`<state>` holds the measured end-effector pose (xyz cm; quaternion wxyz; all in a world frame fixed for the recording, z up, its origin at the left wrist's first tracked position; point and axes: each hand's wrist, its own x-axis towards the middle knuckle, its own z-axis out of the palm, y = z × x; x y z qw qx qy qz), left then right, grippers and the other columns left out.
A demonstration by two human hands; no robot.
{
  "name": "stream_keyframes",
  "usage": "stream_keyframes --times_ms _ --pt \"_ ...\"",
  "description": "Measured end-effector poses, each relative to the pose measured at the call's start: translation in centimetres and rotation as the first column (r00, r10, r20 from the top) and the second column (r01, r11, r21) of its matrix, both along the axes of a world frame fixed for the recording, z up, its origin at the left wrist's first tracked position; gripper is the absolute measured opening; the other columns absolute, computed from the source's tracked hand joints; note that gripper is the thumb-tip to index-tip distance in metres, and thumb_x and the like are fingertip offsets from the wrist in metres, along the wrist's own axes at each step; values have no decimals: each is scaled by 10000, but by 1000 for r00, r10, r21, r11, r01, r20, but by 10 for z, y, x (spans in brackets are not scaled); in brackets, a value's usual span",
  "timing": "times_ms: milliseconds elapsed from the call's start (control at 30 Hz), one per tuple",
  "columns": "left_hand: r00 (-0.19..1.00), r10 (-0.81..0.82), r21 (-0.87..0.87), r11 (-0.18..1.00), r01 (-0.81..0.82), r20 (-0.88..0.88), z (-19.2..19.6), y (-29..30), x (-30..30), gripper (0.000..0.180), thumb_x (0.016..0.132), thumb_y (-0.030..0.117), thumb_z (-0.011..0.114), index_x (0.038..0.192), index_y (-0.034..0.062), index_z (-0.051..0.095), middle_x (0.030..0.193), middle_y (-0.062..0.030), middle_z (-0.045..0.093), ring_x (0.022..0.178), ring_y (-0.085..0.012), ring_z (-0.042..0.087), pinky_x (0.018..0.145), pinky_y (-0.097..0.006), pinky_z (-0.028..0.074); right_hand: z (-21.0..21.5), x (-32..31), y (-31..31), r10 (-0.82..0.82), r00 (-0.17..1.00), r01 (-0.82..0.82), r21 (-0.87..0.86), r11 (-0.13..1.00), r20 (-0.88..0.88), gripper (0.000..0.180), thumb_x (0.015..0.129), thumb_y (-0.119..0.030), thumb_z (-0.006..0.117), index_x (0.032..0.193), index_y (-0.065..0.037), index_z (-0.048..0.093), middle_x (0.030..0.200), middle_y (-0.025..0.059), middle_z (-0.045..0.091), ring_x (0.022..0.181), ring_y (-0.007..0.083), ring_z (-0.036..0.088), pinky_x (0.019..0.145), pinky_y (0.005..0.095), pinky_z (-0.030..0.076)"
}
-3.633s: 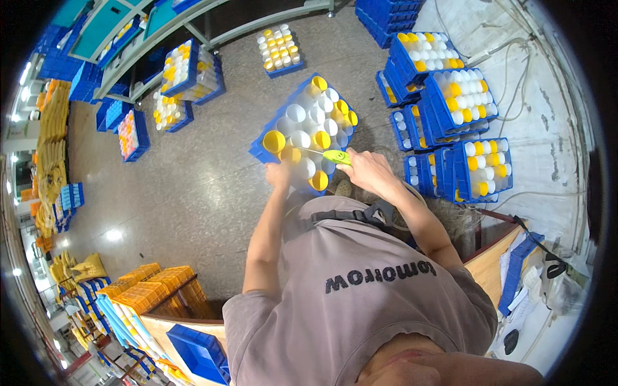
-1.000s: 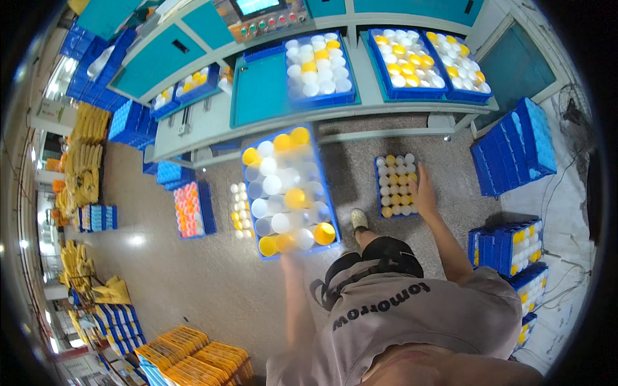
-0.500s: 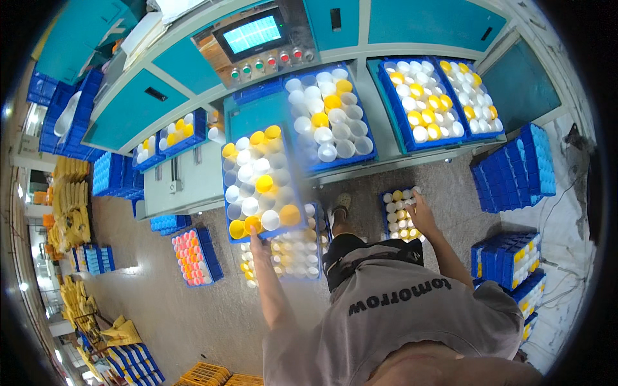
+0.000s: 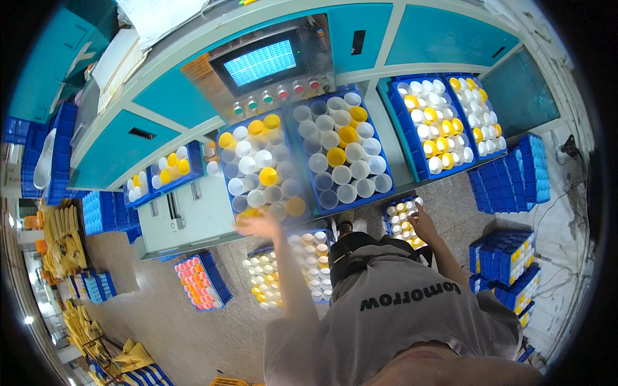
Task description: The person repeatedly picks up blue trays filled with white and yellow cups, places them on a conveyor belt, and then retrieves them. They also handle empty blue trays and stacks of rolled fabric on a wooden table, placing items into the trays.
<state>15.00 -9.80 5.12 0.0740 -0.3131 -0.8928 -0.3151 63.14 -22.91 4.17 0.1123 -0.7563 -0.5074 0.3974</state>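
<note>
My left hand point(image 4: 259, 225), somewhat blurred, is at the near left corner of a blue crate of white and yellow round tubes point(image 4: 256, 161) on the machine's bench. Its fingers look spread, with nothing in them. Beside that crate sits a second blue crate of open-ended white and yellow tubes point(image 4: 341, 154). At my right side, my right hand point(image 4: 421, 224) hangs low with its fingers stretched out. In the picture it overlaps a crate of white and yellow tubes point(image 4: 402, 215) on the floor; whether it touches them is unclear.
A teal machine with a lit screen point(image 4: 261, 62) and a row of buttons point(image 4: 283, 94) stands ahead. More filled crates point(image 4: 430, 128) sit on its right part. Floor crates include pink and orange tubes point(image 4: 198, 283); stacked blue crates point(image 4: 505, 257) stand at the right.
The left crate has moved forward onto the bench beside the other crate. My left hand has let go of its near edge. My right hand stays low.
</note>
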Motion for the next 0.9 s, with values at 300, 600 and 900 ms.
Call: stream_keyframes --times_ms 300,600,900 --pt "646 -695 251 718 649 316 72 192 71 932 886 126 646 1585 199 34 748 -128 665 678 -299 645 689 -408 498 -30 21 -55 -61 994 76 -163 984 95 692 935 -333 621 1465 -1 325 1112 225 683 1045 378 655 893 438 506" --pt "663 -633 190 765 616 399 47 236 86 1039 864 8 642 1577 192 -90 894 -143 670 722 -232 614 732 -351 510 -49 41 -159 -250 952 287 -227 931 177 641 902 -309 658 1385 37 416 1012 250 699 971 398 677 843 466 528" --pt "683 -672 122 733 669 287 22 178 151 520 849 144 684 1329 -8 554 801 -156 681 707 -269 647 701 -401 504 -45 61 -218 -377 923 385 -225 895 82 558 907 -287 648 1352 3 478 1061 198 708 1010 377 670 874 452 524"
